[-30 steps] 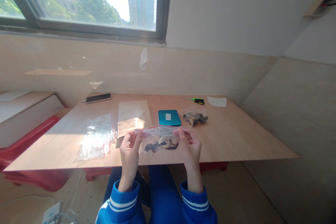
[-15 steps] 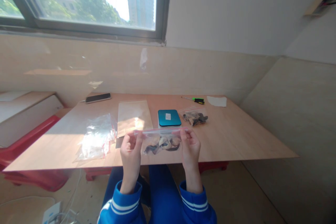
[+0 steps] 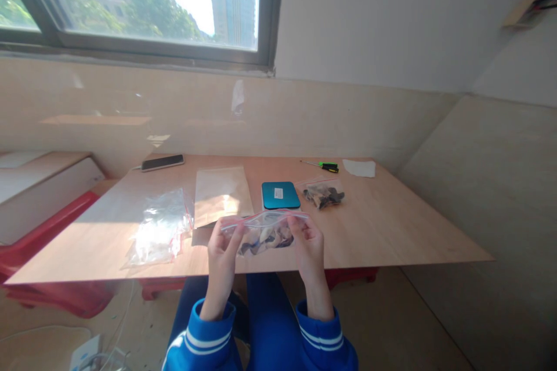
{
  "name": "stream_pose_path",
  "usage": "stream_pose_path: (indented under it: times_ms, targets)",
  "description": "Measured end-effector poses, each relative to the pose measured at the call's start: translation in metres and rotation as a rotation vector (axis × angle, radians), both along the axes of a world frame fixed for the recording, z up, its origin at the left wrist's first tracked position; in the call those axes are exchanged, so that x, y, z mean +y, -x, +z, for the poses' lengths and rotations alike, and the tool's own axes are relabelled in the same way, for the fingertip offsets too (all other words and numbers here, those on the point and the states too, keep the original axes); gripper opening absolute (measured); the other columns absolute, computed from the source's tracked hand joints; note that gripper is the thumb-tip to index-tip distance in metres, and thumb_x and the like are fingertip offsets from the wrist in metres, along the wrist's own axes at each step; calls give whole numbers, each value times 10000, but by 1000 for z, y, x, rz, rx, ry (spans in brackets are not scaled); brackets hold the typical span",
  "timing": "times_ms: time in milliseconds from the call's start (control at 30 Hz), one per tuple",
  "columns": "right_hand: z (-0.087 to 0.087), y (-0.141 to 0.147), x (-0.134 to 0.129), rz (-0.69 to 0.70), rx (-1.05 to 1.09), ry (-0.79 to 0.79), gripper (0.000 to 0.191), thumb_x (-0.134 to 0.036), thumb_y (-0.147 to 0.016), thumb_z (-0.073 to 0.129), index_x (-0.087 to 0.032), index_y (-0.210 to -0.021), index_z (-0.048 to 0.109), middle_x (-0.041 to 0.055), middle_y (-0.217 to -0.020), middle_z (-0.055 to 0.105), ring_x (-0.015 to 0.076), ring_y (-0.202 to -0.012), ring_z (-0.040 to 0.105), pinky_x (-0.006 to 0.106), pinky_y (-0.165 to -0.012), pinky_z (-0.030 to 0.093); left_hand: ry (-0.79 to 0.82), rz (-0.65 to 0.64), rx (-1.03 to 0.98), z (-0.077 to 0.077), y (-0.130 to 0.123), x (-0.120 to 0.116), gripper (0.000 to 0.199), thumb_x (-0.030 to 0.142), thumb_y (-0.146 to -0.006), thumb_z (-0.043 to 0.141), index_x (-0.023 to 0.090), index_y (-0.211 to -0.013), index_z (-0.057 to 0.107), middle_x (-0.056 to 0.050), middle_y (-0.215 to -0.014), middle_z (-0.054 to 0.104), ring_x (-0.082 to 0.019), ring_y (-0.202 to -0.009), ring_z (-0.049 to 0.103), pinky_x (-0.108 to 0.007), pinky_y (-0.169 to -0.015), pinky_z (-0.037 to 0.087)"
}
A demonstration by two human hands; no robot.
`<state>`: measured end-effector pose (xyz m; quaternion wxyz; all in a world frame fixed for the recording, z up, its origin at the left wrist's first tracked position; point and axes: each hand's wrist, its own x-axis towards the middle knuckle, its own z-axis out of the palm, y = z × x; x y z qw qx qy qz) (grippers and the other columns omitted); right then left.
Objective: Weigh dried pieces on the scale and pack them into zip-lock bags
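Observation:
A clear zip-lock bag (image 3: 266, 236) with a red-lined top edge hangs between my two hands, above the table's front edge. Dark and pale beige pieces lie in it; what they are I cannot make out. My left hand (image 3: 224, 249) pinches the bag's left top corner, thumb towards me. At the right top corner, my right hand (image 3: 310, 243) grips it the same way. The bag's mouth bows apart in the middle. Just beyond it sits a teal, square, flat device (image 3: 281, 195) with a white label.
A second filled zip-lock bag (image 3: 323, 194) lies right of the device. On the left are flat clear bags (image 3: 159, 229) and a brown paper envelope (image 3: 221, 194). Farther back are a phone (image 3: 163, 162), screwdrivers (image 3: 328, 166) and a white paper piece (image 3: 359, 168). Red stools (image 3: 82, 295) stand below.
My hands have come closer together, the right one moving left and the left one slightly right. The bag's top edge, straight before, now buckles and parts.

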<state>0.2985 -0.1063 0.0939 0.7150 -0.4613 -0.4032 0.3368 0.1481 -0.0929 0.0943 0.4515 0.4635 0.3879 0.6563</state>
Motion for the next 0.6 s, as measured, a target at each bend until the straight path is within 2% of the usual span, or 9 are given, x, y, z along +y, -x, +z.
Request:
stream_pose_path:
  times_ms: [333,600]
  targets:
    - [0,-2,1,-63,9,15,247,-419,-774,694,-173,-762,697,49,-730,736,185,-711,678,315,-702,535,51,33,30,4,4,-1,216,381,-766,683,178,-829,643,-19,-753,712,-174,-703,674,-275,-655,524]
    - [0,-2,-1,-71,23,35,235,-406,-763,709,-172,-754,706,39,-705,733,173,-667,668,281,-636,525,75,55,66,3,9,-2,222,373,-749,703,172,-840,677,-8,-732,700,-158,-687,649,-246,-619,495]
